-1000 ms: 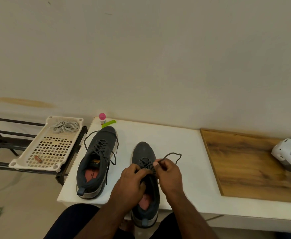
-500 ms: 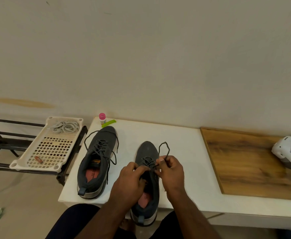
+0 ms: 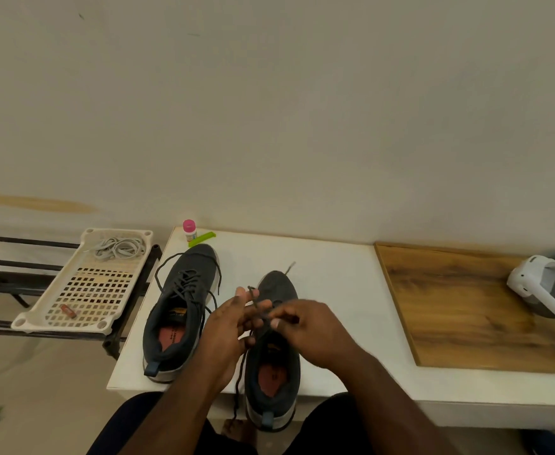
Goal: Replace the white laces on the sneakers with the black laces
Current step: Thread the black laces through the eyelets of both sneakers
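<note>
Bare cream wall backs a low white table [image 3: 328, 274] where two dark sneakers sit side by side, toes toward the wall. Over the near sneaker [image 3: 274, 366], a person's hands work a black lace [image 3: 240, 372]: the left hand [image 3: 225, 336] has its fingers [image 3: 240, 298] spread and mostly straight with the lace looped across them, while the right hand [image 3: 313, 326] pinches the lace between curled fingers. One lace end hangs past the table edge. Left of this shoe, the second sneaker [image 3: 179, 310] already carries black laces, untied. The white laces [image 3: 118, 248] lie in a plastic tray [image 3: 56, 318] further left. Judging by this, lacing is nearly finished; next comes drawing the loop snug into a knot.
</note>
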